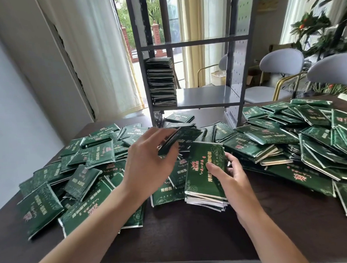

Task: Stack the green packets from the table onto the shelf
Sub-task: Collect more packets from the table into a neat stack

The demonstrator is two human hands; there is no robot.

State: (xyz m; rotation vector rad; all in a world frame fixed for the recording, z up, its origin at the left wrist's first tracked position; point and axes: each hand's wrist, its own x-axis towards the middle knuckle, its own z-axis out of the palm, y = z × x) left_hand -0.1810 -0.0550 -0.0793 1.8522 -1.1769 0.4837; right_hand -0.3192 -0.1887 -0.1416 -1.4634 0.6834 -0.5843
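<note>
Near the middle of the frame the right hand gripped a small bundle of green packets, thumb curled across the printed top face and fingers wrapped behind the right edge, so the bundle stood tilted with its lower white edges toward the bottom of the frame. Just to the upper left of it the left hand pinched a single dark packet between thumb and curled fingers, holding it above the heap and just beside the top of the bundle; whether the two touched could not be told. Loose green packets lay scattered and overlapping across the dark table, spreading from the left side of the frame through the centre, with a thicker heap of packets piled on the right. At the upper centre stood a grey metal shelf on the far edge of the table, and a tall neat stack of packets sat on the left end of its lower board, reaching nearly to the board above. Pale curtains hung at the upper left, and grey chairs and a leafy plant filled the upper right
</note>
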